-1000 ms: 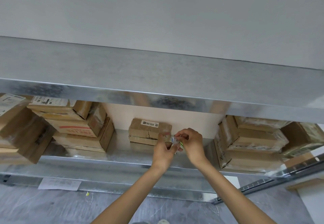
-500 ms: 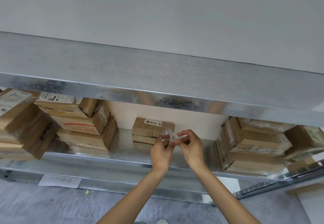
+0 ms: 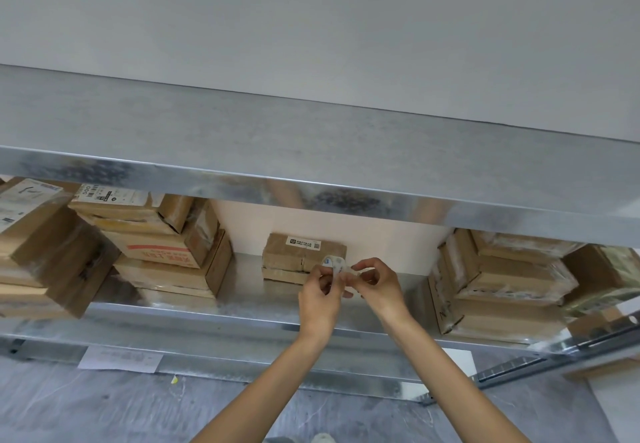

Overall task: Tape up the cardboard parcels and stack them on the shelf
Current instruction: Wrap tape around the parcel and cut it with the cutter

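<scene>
tape roll: whitish, on its edge, pinched between left hand and right hand, in front of small parcel's 4 o'clock corner | small parcel: brown, flat, white label on top, alone at 6 o'clock on metal shelf | left stack: 8 o'clock | right stack: 4 o'clock, glossy with tape

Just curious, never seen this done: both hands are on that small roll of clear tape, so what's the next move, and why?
Probably peel the free end loose. The left hand grips the small roll of clear tape, the right hand pinches at its edge, and no strip looks pulled yet; the flat brown cardboard parcel sits behind on the metal shelf.
</scene>
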Demonstrator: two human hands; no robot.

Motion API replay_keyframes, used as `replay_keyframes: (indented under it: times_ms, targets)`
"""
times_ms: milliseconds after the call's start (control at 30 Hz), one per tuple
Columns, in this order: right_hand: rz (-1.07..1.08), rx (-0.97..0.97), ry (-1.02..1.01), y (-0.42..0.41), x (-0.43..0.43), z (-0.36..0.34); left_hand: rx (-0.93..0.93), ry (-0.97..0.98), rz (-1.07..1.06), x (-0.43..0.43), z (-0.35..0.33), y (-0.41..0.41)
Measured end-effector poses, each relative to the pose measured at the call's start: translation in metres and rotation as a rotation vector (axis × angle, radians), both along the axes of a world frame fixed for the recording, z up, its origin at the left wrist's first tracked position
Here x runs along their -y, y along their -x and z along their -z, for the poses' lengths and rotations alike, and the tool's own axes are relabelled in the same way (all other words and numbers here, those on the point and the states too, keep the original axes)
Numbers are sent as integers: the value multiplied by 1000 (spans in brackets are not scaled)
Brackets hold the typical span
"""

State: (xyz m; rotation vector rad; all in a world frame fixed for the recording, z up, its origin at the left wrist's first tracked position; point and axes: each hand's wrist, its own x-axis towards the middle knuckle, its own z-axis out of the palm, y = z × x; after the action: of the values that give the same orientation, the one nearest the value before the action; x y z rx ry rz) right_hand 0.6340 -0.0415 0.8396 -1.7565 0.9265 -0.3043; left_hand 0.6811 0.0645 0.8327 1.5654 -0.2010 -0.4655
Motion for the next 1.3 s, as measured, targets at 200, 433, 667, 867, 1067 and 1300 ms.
replay_keyframes:
  times_ms: [200, 433, 667, 867, 1067, 1300]
  targets:
    - [-298, 160, 518, 7, -12, 6, -109, -40, -2, -8, 8, -6]
    - [-263, 99, 533, 2, -7, 16, -207, -67, 73, -6, 15, -3]
    - [11, 2, -402, 0, -6, 11, -89, -90, 140, -4, 20, -7]
    - [167, 212, -672, 7, -6, 3, -44, -79, 251, 4, 23, -2]
    - [389, 209, -289, 6, 7, 10, -31, -26, 405, 17, 19, 5]
    - [209, 173, 216, 19, 38, 9, 286, -316, 493, 10, -1, -42]
